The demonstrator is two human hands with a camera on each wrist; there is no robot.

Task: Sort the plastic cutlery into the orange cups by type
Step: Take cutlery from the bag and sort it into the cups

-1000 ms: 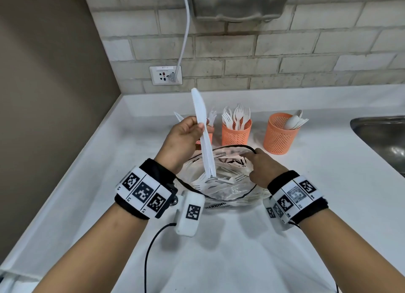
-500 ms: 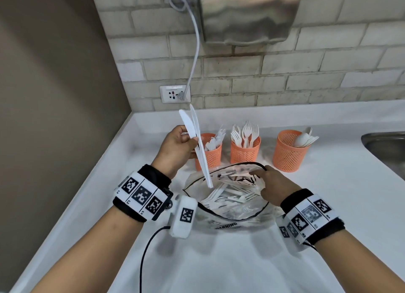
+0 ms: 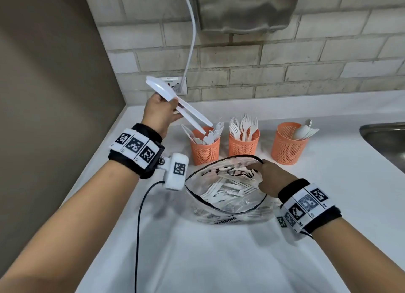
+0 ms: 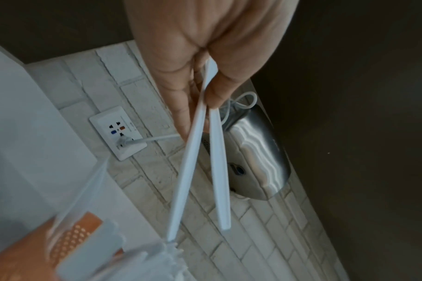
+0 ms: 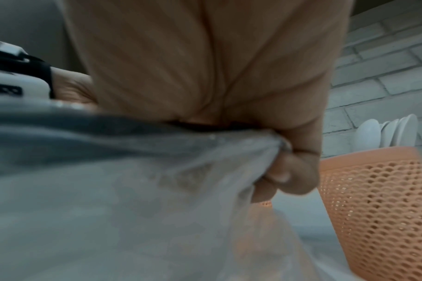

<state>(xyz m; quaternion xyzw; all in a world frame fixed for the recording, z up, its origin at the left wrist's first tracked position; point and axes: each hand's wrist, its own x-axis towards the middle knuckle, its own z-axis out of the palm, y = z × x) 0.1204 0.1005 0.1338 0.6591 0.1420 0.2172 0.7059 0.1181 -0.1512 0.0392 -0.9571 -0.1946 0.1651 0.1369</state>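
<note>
My left hand (image 3: 163,111) pinches two white plastic knives (image 3: 188,114) by their blades, handles slanting down to the rim of the left orange cup (image 3: 205,150), which holds knives. In the left wrist view the two knives (image 4: 198,161) cross between thumb and fingers (image 4: 181,106), and one tip reaches the left orange cup (image 4: 73,241). The middle cup (image 3: 243,145) holds forks and the right cup (image 3: 287,147) holds spoons. My right hand (image 3: 270,178) grips the rim of the clear plastic bag (image 3: 223,196) of mixed cutlery; the bag (image 5: 133,190) is bunched in its fingers (image 5: 294,176).
A white counter (image 3: 219,259) runs to a brick wall with a socket (image 3: 177,85) and a steel hand dryer (image 3: 247,7) above. A steel sink (image 3: 388,139) lies at the right edge. A brown wall closes the left side. A black cable (image 3: 140,216) trails from my left wrist.
My left hand has lifted the two knives out of the bag and carried them back and left, tilting them until the handles point into the knife cup. My right hand stays on the bag rim.
</note>
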